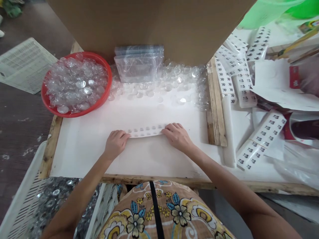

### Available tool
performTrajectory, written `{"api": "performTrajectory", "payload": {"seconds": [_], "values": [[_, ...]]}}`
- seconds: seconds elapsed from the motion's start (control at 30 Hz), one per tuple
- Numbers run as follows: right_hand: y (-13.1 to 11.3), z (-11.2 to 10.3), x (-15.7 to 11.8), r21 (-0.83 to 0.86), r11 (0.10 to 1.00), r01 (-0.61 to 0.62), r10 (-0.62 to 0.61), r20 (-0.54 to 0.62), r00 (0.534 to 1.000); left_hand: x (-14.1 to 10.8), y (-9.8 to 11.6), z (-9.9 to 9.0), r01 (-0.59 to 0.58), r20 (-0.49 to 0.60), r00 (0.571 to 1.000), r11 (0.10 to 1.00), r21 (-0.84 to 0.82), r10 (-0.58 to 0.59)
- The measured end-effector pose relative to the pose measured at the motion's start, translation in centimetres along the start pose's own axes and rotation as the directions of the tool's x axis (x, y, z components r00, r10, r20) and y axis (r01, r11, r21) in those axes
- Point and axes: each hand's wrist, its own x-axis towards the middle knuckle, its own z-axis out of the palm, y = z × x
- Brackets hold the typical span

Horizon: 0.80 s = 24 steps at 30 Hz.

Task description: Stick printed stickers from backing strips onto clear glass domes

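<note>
A white strip of printed stickers (146,130) stretches between my two hands, just over the white tabletop (149,156). My left hand (116,143) pinches its left end, fingers closed. At the other end, the fingers of my right hand (178,135) are closed on the strip too. Small dark prints run in two rows along it. Beyond the strip, many clear round plastic pieces (168,87) lie scattered on the table. A red bowl (109,83) heaped with similar clear pieces stands at the left.
A large cardboard box (154,26) and clear plastic bags (138,68) stand at the back. A wooden strip (215,113) edges the right side. Past it lie more sticker strips (261,139) and papers. A white crate (27,189) holding shiny pieces sits below left.
</note>
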Motion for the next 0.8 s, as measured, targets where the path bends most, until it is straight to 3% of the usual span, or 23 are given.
{"api": "performTrajectory", "payload": {"seconds": [0.13, 0.33, 0.47, 0.53, 0.63, 0.73, 0.8], "values": [[-0.3, 0.7, -1.0, 0.031, 0.998, -0.052, 0.05, 0.066, 0.997, -1.4, 0.4, 0.8, 0.001, 0.007, 1.0, 1.0, -0.022, -0.001], [-0.2, -0.4, 0.2, 0.109, 0.982, -0.156, 0.133, 0.197, 0.971, -1.8, 0.0, 0.5, 0.042, 0.073, 0.997, 0.994, -0.099, -0.035], [0.3, -1.6, 1.9, 0.202, 0.935, -0.29, 0.215, 0.323, 0.922, -0.6, -0.2, 0.2, 0.205, 0.154, 0.972, 0.962, -0.179, -0.178], [0.6, -2.2, 3.1, 0.215, 0.904, -0.368, 0.256, 0.417, 0.872, 0.5, -0.5, 0.0, 0.324, 0.245, 0.931, 0.921, -0.216, -0.27], [0.9, -3.1, 5.0, 0.161, 0.862, -0.48, 0.328, 0.546, 0.771, 2.3, -1.0, -0.3, 0.51, 0.39, 0.827, 0.833, -0.215, -0.405], [1.0, -3.6, 6.6, 0.062, 0.817, -0.574, 0.429, 0.6, 0.675, 3.5, -1.1, -0.5, 0.639, 0.475, 0.72, 0.75, -0.17, -0.506], [1.0, -3.7, 7.3, -0.007, 0.815, -0.58, 0.464, 0.608, 0.644, 4.0, -1.2, -0.4, 0.688, 0.489, 0.675, 0.711, -0.146, -0.552]]}}
